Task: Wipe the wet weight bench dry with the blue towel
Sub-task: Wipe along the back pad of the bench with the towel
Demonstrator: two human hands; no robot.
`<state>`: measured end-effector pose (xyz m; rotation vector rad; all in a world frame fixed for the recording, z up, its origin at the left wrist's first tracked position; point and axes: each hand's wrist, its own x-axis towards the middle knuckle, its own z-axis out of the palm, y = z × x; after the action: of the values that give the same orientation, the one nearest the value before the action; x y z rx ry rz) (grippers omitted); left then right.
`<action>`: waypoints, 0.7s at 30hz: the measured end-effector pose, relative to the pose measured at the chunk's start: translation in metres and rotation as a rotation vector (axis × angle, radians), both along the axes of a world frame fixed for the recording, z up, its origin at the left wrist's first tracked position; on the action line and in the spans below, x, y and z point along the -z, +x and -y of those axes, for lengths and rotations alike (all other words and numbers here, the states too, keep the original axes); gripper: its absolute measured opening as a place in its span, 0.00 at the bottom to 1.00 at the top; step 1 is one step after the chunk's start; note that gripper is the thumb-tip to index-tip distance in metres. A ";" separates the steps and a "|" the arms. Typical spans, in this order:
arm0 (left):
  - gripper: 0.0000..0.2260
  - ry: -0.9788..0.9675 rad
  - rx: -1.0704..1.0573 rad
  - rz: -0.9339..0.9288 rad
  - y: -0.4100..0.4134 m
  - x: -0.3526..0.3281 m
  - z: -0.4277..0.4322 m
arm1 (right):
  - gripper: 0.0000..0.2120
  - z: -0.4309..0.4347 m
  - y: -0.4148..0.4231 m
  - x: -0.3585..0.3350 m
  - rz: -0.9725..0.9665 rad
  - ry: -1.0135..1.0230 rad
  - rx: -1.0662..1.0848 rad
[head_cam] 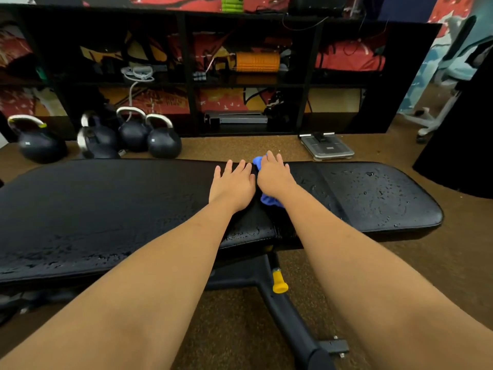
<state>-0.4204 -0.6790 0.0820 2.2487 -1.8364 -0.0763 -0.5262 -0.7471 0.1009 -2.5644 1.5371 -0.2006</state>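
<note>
Two bare forearms reach out from the bottom of the head view toward a black padded weight bench (106,209) that runs across the room on a brown carpeted floor (240,329). On the bench's far edge, near its middle, the right hand (273,174) lies palm down with fingers spread over a crumpled blue towel (269,200); blue cloth shows beyond the fingertips and again below the wrist. Whether the hand grips the towel or only presses on it cannot be told. Just beside it, the left hand (232,182) rests flat and empty on the bare pad, fingers extended. Water beads stand thickly on the bench's right section, past a seam in the upholstery, and a wet sheen marks the near edge and the left part of the pad. Beneath the pad, the black frame carries a yellow adjustment knob (279,283). Beyond the bench, four black kettlebells (133,134) sit on the floor at left and a bathroom scale (326,148) at right, both before black open shelving (186,76) holding an orange foam roller (257,61).
</note>
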 end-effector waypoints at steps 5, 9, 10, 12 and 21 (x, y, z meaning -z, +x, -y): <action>0.24 0.022 -0.006 0.001 -0.001 -0.001 0.000 | 0.17 -0.049 -0.032 -0.002 0.065 -0.068 -0.055; 0.25 0.072 0.000 0.026 -0.002 -0.005 -0.002 | 0.18 -0.124 -0.073 0.003 0.085 -0.184 -0.112; 0.25 0.085 0.002 0.023 -0.001 -0.006 -0.002 | 0.19 -0.131 -0.078 0.005 0.084 -0.184 -0.122; 0.25 0.099 0.004 0.012 0.000 -0.007 -0.002 | 0.17 -0.130 -0.079 0.007 0.095 -0.157 -0.117; 0.24 0.109 0.029 0.015 0.001 -0.006 -0.002 | 0.16 -0.005 -0.010 -0.009 -0.100 -0.079 -0.041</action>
<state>-0.4193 -0.6769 0.0877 2.3011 -1.9167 -0.1690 -0.5366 -0.7420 0.1099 -2.7028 1.5379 -0.1323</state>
